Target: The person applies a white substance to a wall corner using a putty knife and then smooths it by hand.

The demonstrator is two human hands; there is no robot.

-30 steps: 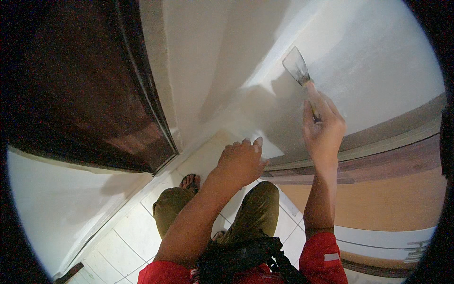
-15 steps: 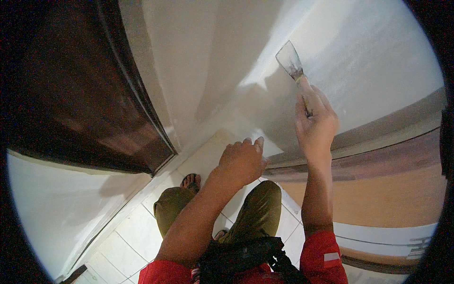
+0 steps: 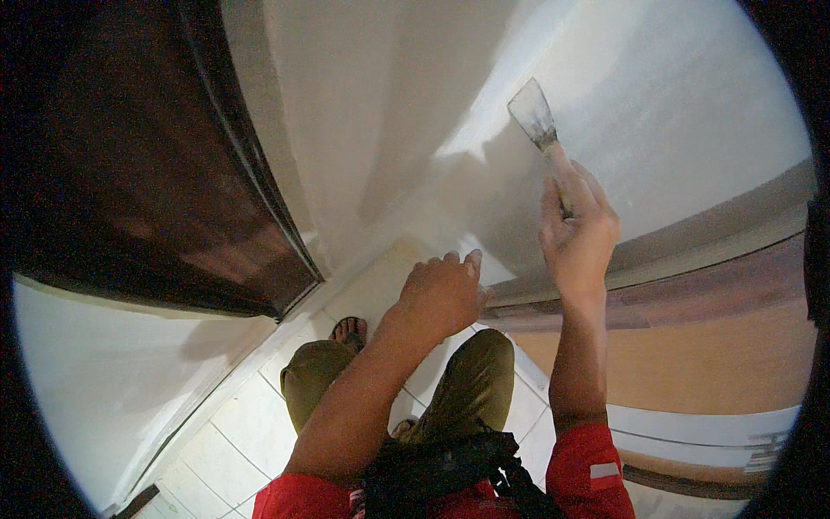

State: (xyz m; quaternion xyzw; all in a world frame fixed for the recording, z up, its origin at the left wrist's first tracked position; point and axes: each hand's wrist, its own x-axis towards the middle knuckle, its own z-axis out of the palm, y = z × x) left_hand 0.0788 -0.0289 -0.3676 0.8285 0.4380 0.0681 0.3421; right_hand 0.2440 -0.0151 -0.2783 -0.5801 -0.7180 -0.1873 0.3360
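My right hand is closed round the handle of a putty knife. Its flat, flared metal blade is smeared with grey-white residue and points up and slightly left, over the pale wall. I cannot tell whether the blade's edge touches the surface. Lower and further left, my left hand hovers before my knees with its back toward me. Its fingers are loosely bent, the thumb stands apart from the index finger, and nothing shows between them. The palm is hidden.
A dark brown door with a frame stands at the left. Wood-coloured boards lie along the right side, beside the wall's foot. White floor tiles run beneath my legs, and a black bag hangs at my waist.
The putty knife in my right hand has shifted very slightly down and to the right. My left hand has stayed in place.
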